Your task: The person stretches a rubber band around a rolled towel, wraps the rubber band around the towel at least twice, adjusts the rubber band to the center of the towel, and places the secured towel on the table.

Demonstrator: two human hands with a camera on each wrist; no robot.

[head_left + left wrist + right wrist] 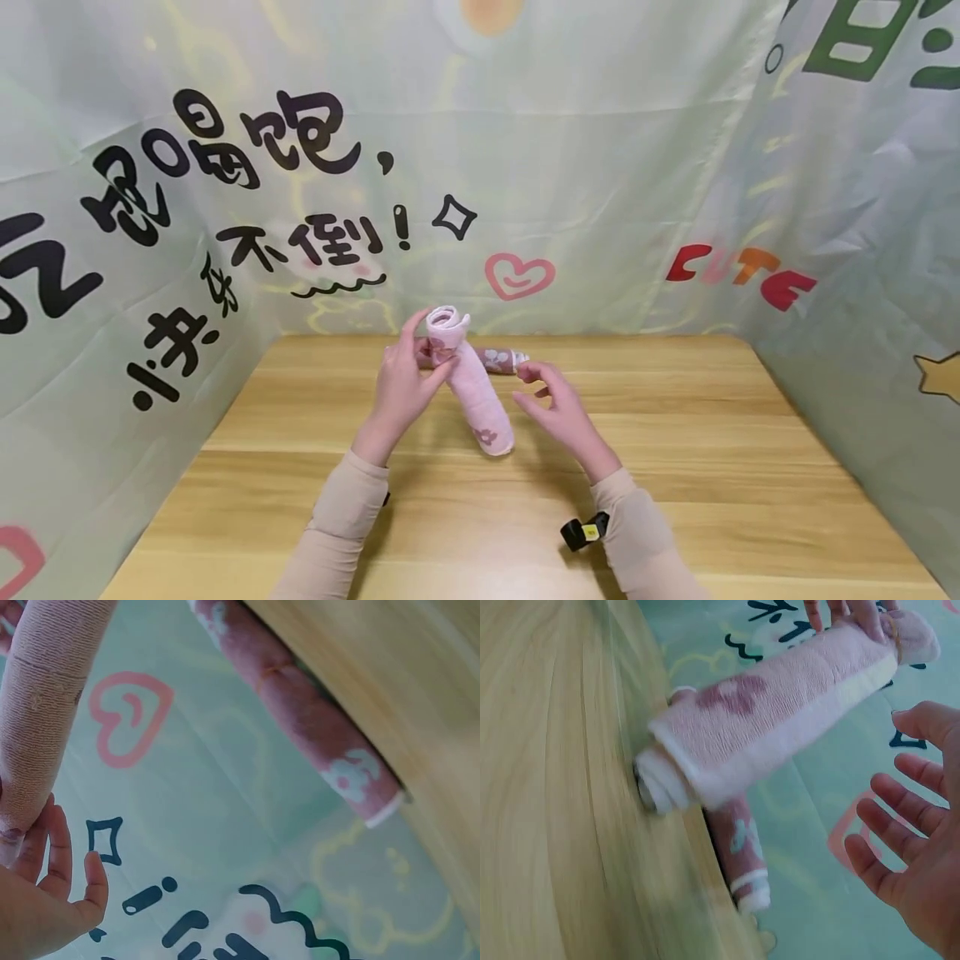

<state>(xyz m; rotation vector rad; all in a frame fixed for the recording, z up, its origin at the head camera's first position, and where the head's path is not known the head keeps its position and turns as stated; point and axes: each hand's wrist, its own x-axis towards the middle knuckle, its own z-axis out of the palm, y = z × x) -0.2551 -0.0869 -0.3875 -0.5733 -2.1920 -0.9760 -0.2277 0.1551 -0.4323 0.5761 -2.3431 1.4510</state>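
Observation:
My left hand (401, 375) grips a light pink rolled towel (480, 400) near its upper end and holds it slanted. A thin tan band (896, 641) cinches that end of the roll; the other end points down to the right, low over the table. My right hand (561, 410) is apart from the roll, to its right, fingers spread and loosely bent with nothing in them. Behind the held roll lies a darker pink rolled towel (300, 712) with pale flowers, also banded around its middle; in the head view the light roll and left hand partly cover it.
The wooden table (675, 450) ends at a fabric backdrop (600, 183) with printed lettering, which stands on the back and both sides. Each wrist wears a sleeve, and a small black device (585, 531) sits under the right one.

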